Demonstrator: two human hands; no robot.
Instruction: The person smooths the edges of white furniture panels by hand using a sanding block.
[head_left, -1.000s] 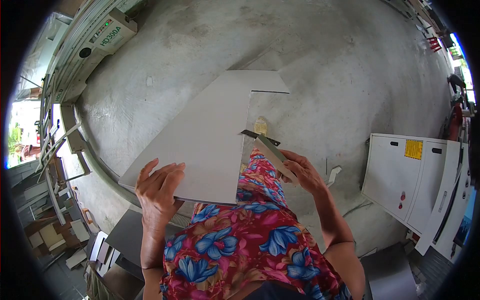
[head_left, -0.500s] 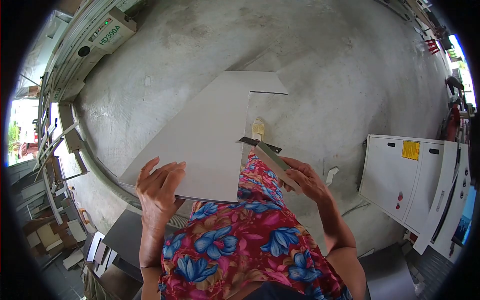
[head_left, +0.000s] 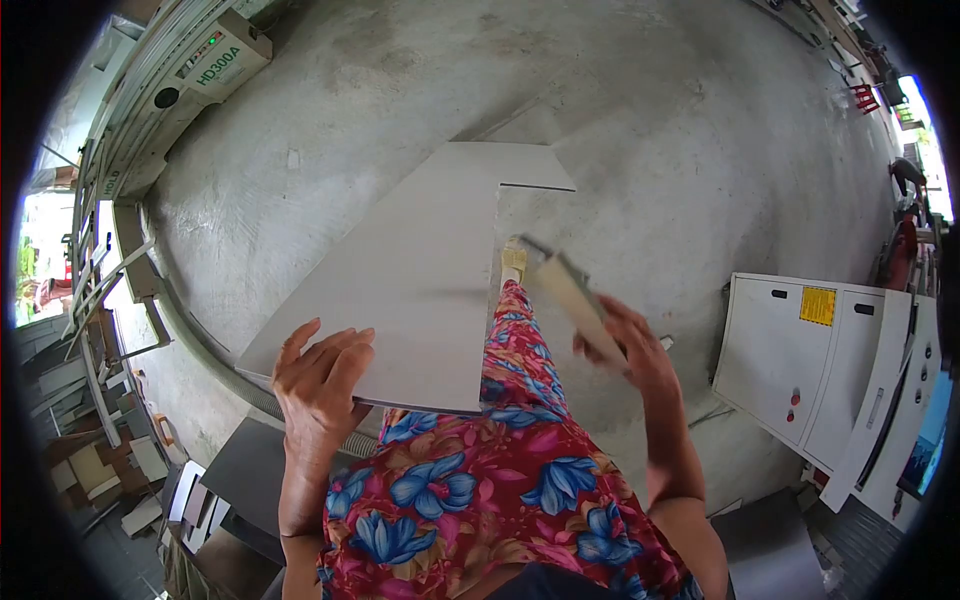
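Note:
A large pale grey panel (head_left: 400, 270) with a notch cut in its far right side lies in front of my body. My left hand (head_left: 322, 375) grips its near left edge, fingers on the top face and thumb side at the edge. My right hand (head_left: 628, 345) is closed round a flat block-shaped tool (head_left: 575, 298), pale with a greenish side. A dark blade-like piece (head_left: 535, 245), blurred by motion, sits at the tool's far end. The tool is in the air to the right of the panel, apart from its edge.
A white cabinet (head_left: 785, 365) with a yellow label stands on the right. At the upper left is a machine marked HD300A (head_left: 222, 65). A hose (head_left: 215, 350) curves along the left floor. Board offcuts (head_left: 95, 470) are piled at the lower left. A foot shows beyond the panel's right edge.
My right hand has moved right with the tool, whose dark blade-like end has left the panel's right edge and swung away. My left hand keeps its place on the panel.

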